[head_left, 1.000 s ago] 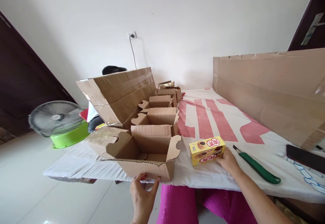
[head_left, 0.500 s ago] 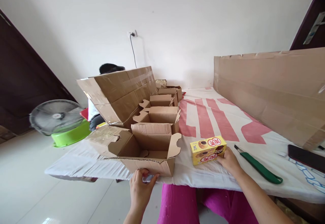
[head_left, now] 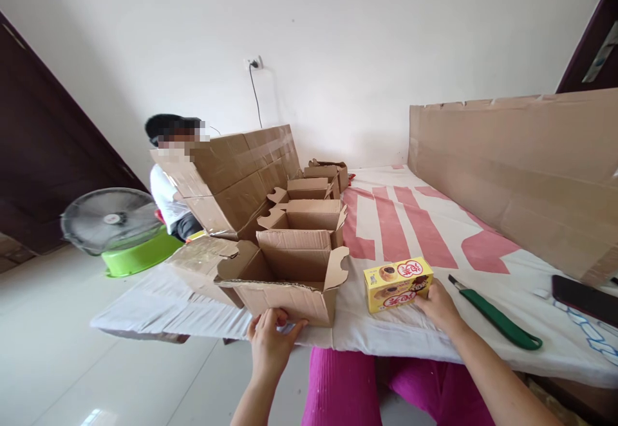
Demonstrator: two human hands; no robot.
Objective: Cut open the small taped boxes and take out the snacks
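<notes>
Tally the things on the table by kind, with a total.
Small open cardboard boxes in the row: 5, nearest one touched by the left hand
Yellow snack box: 1, right hand on it
Green-handled cutter: 1
Black phone: 1
Large taped cardboard pieces: 2, one at left, one at right
Total: 10

A tall cardboard panel [head_left: 232,175] hides most of a seated person [head_left: 167,194], whose face is blurred.

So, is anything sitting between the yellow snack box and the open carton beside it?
Nothing visible. The yellow snack box, under the right hand, has bare cloth between it and the open carton, held by the left hand.
</notes>
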